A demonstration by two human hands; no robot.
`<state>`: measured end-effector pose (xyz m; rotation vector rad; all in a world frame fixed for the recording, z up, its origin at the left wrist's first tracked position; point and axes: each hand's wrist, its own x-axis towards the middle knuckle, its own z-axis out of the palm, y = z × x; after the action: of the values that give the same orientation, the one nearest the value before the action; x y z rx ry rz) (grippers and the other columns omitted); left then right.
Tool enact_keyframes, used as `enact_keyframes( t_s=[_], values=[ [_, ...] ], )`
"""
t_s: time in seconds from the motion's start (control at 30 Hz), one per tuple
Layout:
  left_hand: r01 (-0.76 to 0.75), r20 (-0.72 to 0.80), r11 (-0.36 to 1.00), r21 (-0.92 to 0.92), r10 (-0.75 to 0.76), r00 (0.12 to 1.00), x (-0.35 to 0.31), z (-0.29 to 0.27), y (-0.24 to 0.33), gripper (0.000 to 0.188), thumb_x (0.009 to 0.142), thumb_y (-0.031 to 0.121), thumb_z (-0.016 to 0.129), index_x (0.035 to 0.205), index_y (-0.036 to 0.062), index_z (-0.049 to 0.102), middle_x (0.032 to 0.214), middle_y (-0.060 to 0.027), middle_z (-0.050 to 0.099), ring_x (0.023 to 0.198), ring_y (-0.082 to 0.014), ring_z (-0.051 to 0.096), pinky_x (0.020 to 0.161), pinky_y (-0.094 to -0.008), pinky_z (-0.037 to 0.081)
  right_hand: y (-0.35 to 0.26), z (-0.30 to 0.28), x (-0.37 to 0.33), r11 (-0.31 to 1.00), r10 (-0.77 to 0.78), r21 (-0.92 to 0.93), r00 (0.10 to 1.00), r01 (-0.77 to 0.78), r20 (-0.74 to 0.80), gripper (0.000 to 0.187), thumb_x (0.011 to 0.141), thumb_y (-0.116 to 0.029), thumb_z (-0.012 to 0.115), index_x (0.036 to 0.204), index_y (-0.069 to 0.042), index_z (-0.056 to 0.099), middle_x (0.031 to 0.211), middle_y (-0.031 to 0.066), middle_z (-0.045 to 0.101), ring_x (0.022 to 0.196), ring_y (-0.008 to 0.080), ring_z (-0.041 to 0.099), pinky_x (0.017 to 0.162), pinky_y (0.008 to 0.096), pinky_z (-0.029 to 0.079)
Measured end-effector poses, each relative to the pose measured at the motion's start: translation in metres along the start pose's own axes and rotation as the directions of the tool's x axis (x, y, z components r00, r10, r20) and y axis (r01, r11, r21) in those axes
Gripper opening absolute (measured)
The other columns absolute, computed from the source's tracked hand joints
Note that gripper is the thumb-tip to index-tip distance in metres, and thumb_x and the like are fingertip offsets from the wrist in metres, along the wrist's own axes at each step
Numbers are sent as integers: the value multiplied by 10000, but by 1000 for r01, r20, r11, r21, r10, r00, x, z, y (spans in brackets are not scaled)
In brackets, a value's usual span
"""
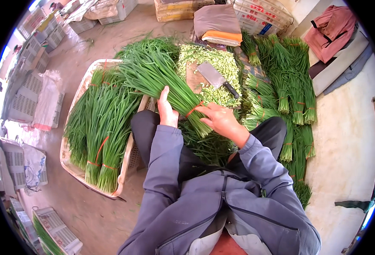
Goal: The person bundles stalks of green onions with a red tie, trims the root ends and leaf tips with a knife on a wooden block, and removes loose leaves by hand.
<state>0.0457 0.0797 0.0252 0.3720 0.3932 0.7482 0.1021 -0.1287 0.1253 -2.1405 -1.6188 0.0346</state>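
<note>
Bundle in work: a thick sheaf of long, flat green stalks (162, 78), held slantwise above my lap, leafy ends to the upper left, pale cut ends toward me and to the right.
Band: a thin orange-red tie (194, 109) around the sheaf near its cut ends.
Left hand: my left hand (167, 111) is clamped on the sheaf's left side, thumb showing, other fingers mostly hidden.
Right hand: my right hand (222, 121) is apart from the left, fingertips on the sheaf at the tie; whether they pinch the tie, I cannot tell.
Board: brown wooden chopping board (192, 76), strewn with pale green chopped pieces (215, 57); a black-handled steel cleaver (231, 89) lies there.
Crate, left: white slatted plastic crate (64, 157) holding banded green bundles (100, 127).
Stack, right: more banded green bundles (282, 78).
</note>
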Motion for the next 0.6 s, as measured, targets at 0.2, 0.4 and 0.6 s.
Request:
enact_keyframes(
  t_s=[0.2,0.4,0.6],
  values=[
    [-28,2,1000,10,28,1000,3,-4,-1,311,965,213,622,1211,24,613,1137,-72,678,1010,-221,662,885,-392,549,6,18,3,999,-44,17,998,44,-38,273,827,-148,744,1090,-102,686,1004,101,608,887,313,648,750,404,544],
    [7,7,1000,-2,-7,1000,1,-2,-1,299,963,196,623,1209,26,613,1137,-69,678,1004,-223,664,880,-392,554,5,13,-1,998,-15,55,1000,15,0,179,831,-160,735,974,-76,665,1000,92,592,926,299,642,779,402,538],
    [12,-1,1000,-15,-12,1000,2,-7,2,328,961,207,626,1231,24,605,1175,-72,669,1047,-232,648,919,-401,536,-17,-42,-37,733,-56,518,721,-440,691,194,852,-187,750,968,-37,709,826,62,686,733,137,651,657,306,523]
  ],
)
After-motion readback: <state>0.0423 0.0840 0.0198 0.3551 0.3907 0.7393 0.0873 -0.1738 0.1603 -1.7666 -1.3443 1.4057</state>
